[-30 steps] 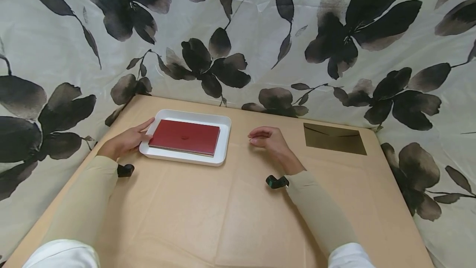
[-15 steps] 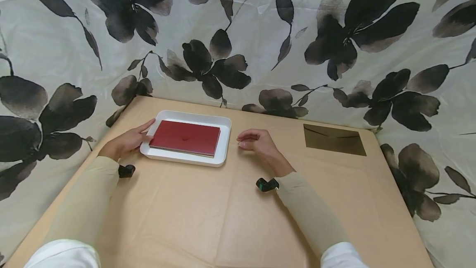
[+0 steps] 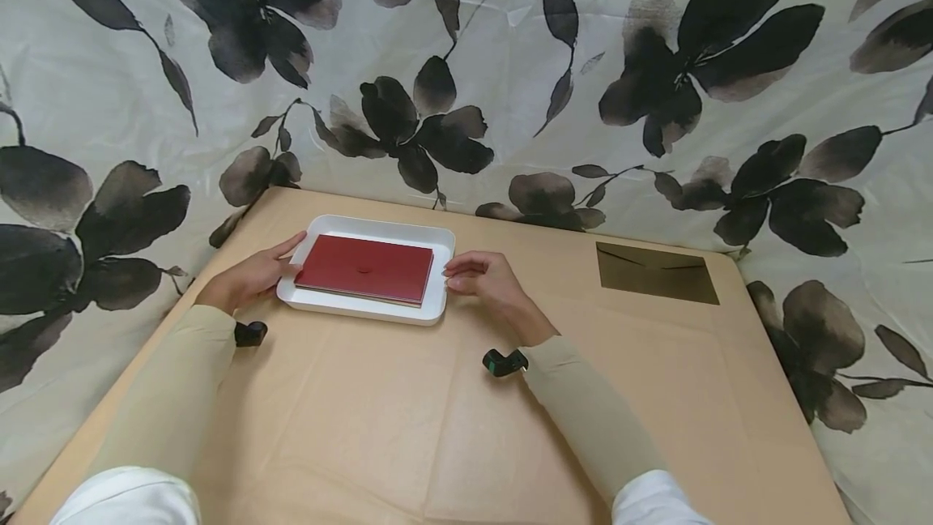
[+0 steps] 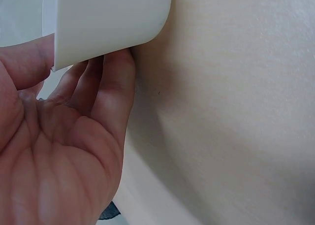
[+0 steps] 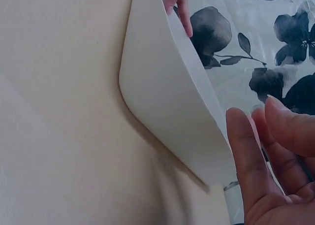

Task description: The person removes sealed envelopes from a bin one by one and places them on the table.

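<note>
Tray (image 3: 379,230) pinched by left grip (image 3: 251,276); right grip (image 3: 490,285), fingers loose, perhaps touches it.

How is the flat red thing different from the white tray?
Colour: the red thing is dark red, while the white tray is white.
Size: the white tray is bigger; the red thing fits inside it.
Shape: the white tray has a raised rim and rounded corners, but the red thing is flat with sharper corners.
Both are longer one way than the other, like rectangles.
</note>
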Motion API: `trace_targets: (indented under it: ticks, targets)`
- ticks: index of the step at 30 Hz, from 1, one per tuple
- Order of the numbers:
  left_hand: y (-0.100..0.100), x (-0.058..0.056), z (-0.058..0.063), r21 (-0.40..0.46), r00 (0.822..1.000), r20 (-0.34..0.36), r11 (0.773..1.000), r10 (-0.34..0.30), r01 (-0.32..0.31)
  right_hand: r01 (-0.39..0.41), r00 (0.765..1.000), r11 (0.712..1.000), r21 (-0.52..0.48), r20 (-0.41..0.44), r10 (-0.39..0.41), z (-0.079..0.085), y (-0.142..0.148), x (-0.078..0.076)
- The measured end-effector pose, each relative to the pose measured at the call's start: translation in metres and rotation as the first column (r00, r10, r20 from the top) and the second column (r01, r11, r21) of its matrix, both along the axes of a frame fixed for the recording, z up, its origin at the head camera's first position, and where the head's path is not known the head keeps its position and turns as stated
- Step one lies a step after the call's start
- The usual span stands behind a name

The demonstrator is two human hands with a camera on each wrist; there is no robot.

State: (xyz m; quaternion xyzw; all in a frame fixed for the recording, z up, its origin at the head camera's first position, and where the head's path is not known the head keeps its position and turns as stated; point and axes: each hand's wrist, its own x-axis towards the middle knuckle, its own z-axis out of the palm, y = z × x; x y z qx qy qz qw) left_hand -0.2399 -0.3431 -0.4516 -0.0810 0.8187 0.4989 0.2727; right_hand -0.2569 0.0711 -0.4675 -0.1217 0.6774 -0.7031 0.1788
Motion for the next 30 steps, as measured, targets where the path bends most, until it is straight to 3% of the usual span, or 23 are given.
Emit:
trace_targets:
  ticks: [8, 19, 30]
  targets:
    - [-0.002, 0.004, 0.001, -0.005, 1.000, -0.012, 1.000, 0.000, 0.000, -0.031, 0.999, 0.999, -0.041, 0.028, 0.032, -0.001, -0.016, 0.005]
    - [-0.001, -0.001, 0.001, 0.000, 1.000, -0.001, 1.000, 0.000, 0.000, -0.054, 0.998, 0.998, 0.022, 0.034, 0.053, 0.005, -0.034, 0.009]
    - [0.000, -0.001, 0.000, 0.006, 1.000, 0.004, 1.000, 0.008, -0.008, 0.007, 0.995, 0.998, 0.066, 0.098, -0.013, 0.010, -0.049, 0.010]
